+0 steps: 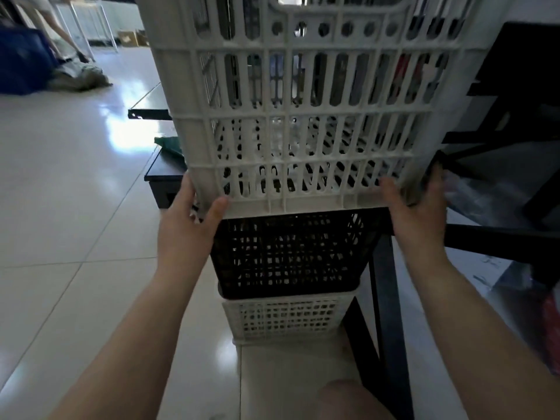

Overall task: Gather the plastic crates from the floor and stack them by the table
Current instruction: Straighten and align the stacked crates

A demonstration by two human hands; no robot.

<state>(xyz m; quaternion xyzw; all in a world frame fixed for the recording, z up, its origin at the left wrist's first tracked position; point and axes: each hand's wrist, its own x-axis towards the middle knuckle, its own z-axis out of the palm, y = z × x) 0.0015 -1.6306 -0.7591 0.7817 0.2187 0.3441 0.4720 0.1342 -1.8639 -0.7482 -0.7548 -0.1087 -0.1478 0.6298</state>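
Item: tall white slotted plastic crate [303, 116] | Grip: your left hand [188, 225] and right hand [418, 213] clamped on its bottom corners | Seat squarely on black mesh plastic crate [288, 253], level

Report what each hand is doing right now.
Left hand: grip closed on the lower left corner of the large white slotted plastic crate.
Right hand: grip closed on its lower right corner.
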